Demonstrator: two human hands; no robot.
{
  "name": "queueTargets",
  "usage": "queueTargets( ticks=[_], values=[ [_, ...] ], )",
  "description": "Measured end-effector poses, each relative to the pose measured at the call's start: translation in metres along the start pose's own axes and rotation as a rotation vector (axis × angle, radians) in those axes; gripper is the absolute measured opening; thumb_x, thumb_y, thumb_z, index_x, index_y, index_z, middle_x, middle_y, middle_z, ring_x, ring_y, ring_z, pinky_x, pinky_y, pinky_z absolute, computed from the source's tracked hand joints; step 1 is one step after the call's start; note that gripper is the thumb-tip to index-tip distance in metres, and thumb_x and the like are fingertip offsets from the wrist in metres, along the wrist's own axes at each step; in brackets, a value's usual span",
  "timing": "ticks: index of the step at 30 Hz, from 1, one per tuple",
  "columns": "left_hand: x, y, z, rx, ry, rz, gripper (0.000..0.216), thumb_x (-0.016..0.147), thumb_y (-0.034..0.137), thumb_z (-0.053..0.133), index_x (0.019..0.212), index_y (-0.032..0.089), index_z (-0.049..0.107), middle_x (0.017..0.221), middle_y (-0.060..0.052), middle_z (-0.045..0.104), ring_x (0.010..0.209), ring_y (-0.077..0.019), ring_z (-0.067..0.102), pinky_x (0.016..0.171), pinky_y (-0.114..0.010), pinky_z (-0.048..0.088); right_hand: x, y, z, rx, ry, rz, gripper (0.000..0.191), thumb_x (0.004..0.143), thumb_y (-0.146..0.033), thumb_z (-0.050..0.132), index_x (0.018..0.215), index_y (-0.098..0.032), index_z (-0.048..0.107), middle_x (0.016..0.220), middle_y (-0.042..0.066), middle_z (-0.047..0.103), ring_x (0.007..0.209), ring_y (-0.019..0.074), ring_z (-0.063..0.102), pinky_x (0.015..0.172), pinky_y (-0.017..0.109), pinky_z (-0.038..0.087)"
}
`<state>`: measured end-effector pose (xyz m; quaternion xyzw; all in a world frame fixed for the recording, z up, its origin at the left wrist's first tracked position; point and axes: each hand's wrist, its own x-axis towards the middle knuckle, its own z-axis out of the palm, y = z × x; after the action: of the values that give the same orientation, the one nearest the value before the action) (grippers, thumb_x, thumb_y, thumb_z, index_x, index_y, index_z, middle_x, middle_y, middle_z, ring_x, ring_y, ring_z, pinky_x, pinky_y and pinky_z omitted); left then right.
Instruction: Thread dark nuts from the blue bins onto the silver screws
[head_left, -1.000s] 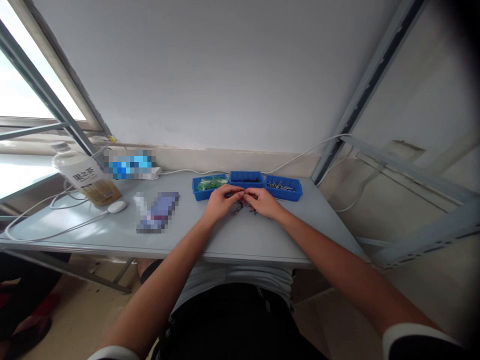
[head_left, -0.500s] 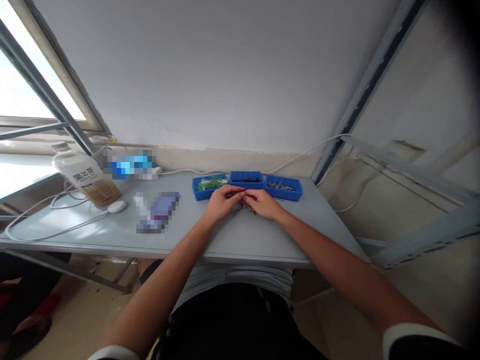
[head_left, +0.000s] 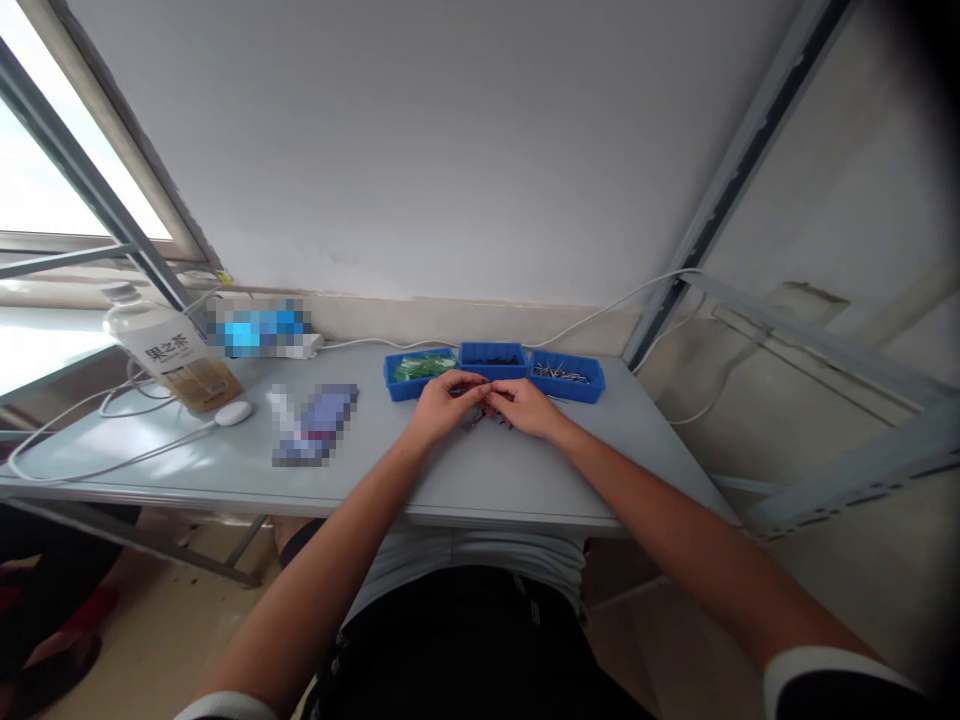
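My left hand [head_left: 448, 403] and my right hand [head_left: 523, 407] meet over the grey table [head_left: 480, 480], fingertips pinched together. What lies between the fingertips is too small to make out. Under the fingers, small dark and metallic pieces [head_left: 474, 417] rest on the table. Just beyond my hands stand three blue bins in a row. The left bin [head_left: 401, 388] holds green pieces in clear wrapping [head_left: 420, 366]. Small dark parts [head_left: 491, 361] lie in the middle bin [head_left: 491, 350]. In the right bin [head_left: 566, 385] are thin metal parts like pins or screws [head_left: 559, 373].
A large tea bottle [head_left: 169, 345] stands at the left, near a white round device [head_left: 233, 412] on a cable. A blurred-out flat item [head_left: 319, 425] lies left of my hands. Metal frame posts [head_left: 720, 200] flank the table. Another person's leg [head_left: 60, 580] shows at lower left.
Both hands stay in nearly the same place, with only slight finger movement at the fingertips. The bins and other objects have not moved.
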<state>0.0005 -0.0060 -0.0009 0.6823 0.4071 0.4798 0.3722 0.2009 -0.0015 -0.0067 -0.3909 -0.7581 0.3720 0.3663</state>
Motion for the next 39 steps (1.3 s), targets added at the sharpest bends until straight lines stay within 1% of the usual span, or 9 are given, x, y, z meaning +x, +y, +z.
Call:
queueTargets(
  ticks=[5, 9, 13, 16, 20, 23, 27, 32, 39],
  values=[
    [-0.0013, 0.0039, -0.0011, 0.006, 0.006, 0.023, 0.031, 0.083, 0.047, 0.078, 0.097, 0.019, 0.081, 0.112, -0.011, 0.076, 0.106, -0.0248, 0.071, 0.093, -0.037, 0.059, 0.0003, 0.0006, 0.0014, 0.031, -0.026, -0.01, 0.034, 0.099, -0.045, 0.054, 0.091, -0.018, 0.073, 0.078, 0.002, 0.073, 0.06, 0.0134, 0.059, 0.056, 0.025, 0.045],
    [-0.0016, 0.006, -0.0022, 0.022, 0.007, 0.029, 0.029, 0.084, 0.046, 0.078, 0.097, 0.019, 0.081, 0.11, -0.011, 0.076, 0.105, -0.0239, 0.071, 0.094, -0.036, 0.058, -0.0001, 0.0004, 0.0017, 0.021, -0.002, 0.001, 0.03, 0.097, -0.041, 0.057, 0.094, -0.017, 0.074, 0.078, 0.003, 0.073, 0.064, 0.0142, 0.061, 0.059, 0.025, 0.046],
    [-0.0003, 0.0022, -0.0019, 0.036, 0.017, 0.019, 0.032, 0.083, 0.048, 0.079, 0.096, 0.019, 0.08, 0.106, -0.01, 0.077, 0.104, -0.0247, 0.071, 0.094, -0.036, 0.057, -0.0009, -0.0015, 0.0, -0.004, 0.025, 0.002, 0.029, 0.096, -0.041, 0.059, 0.094, -0.016, 0.074, 0.079, 0.003, 0.074, 0.069, 0.0153, 0.064, 0.062, 0.025, 0.045],
    [0.0003, -0.0004, -0.001, 0.013, 0.025, 0.005, 0.034, 0.081, 0.048, 0.08, 0.098, 0.018, 0.079, 0.106, -0.01, 0.077, 0.102, -0.0252, 0.072, 0.093, -0.037, 0.057, -0.0014, -0.0035, -0.0008, -0.018, 0.013, 0.012, 0.032, 0.097, -0.043, 0.058, 0.093, -0.016, 0.074, 0.079, 0.004, 0.074, 0.068, 0.0146, 0.063, 0.061, 0.024, 0.044],
    [0.0002, 0.0001, -0.0007, -0.006, 0.011, 0.0, 0.035, 0.082, 0.048, 0.08, 0.102, 0.019, 0.08, 0.11, -0.01, 0.077, 0.104, -0.0255, 0.072, 0.093, -0.037, 0.057, -0.0017, -0.0057, 0.0001, -0.019, -0.004, 0.027, 0.032, 0.098, -0.042, 0.056, 0.095, -0.016, 0.074, 0.079, 0.003, 0.073, 0.065, 0.0137, 0.06, 0.059, 0.023, 0.043],
    [0.0003, 0.0006, -0.0014, -0.004, 0.002, 0.01, 0.034, 0.082, 0.048, 0.079, 0.101, 0.019, 0.081, 0.11, -0.01, 0.077, 0.105, -0.0259, 0.072, 0.094, -0.037, 0.056, -0.0016, -0.0065, 0.0008, -0.013, -0.015, 0.021, 0.032, 0.098, -0.042, 0.056, 0.095, -0.015, 0.074, 0.078, 0.004, 0.073, 0.064, 0.0134, 0.059, 0.059, 0.023, 0.043],
    [0.001, -0.0004, -0.0018, 0.006, 0.011, 0.016, 0.034, 0.082, 0.049, 0.079, 0.099, 0.019, 0.081, 0.107, -0.01, 0.077, 0.103, -0.0255, 0.071, 0.095, -0.038, 0.055, -0.0017, -0.0066, 0.0008, -0.025, -0.002, 0.024, 0.033, 0.098, -0.043, 0.056, 0.094, -0.015, 0.074, 0.078, 0.004, 0.073, 0.065, 0.0137, 0.059, 0.059, 0.023, 0.043],
    [0.0009, -0.001, -0.0012, -0.009, 0.023, -0.029, 0.038, 0.08, 0.051, 0.08, 0.097, 0.017, 0.079, 0.101, -0.009, 0.078, 0.096, -0.0246, 0.071, 0.09, -0.037, 0.056, -0.002, -0.006, 0.0006, -0.034, 0.001, 0.023, 0.032, 0.098, -0.042, 0.057, 0.096, -0.016, 0.075, 0.079, 0.003, 0.074, 0.067, 0.0143, 0.061, 0.06, 0.024, 0.043],
    [0.0008, -0.001, -0.002, -0.009, 0.022, -0.034, 0.04, 0.08, 0.052, 0.08, 0.098, 0.017, 0.078, 0.102, -0.01, 0.078, 0.097, -0.0246, 0.071, 0.09, -0.037, 0.055, -0.0015, -0.0064, 0.0007, -0.047, 0.016, 0.016, 0.03, 0.098, -0.04, 0.057, 0.095, -0.016, 0.075, 0.079, 0.004, 0.074, 0.07, 0.0156, 0.063, 0.064, 0.025, 0.045]
  ],
)
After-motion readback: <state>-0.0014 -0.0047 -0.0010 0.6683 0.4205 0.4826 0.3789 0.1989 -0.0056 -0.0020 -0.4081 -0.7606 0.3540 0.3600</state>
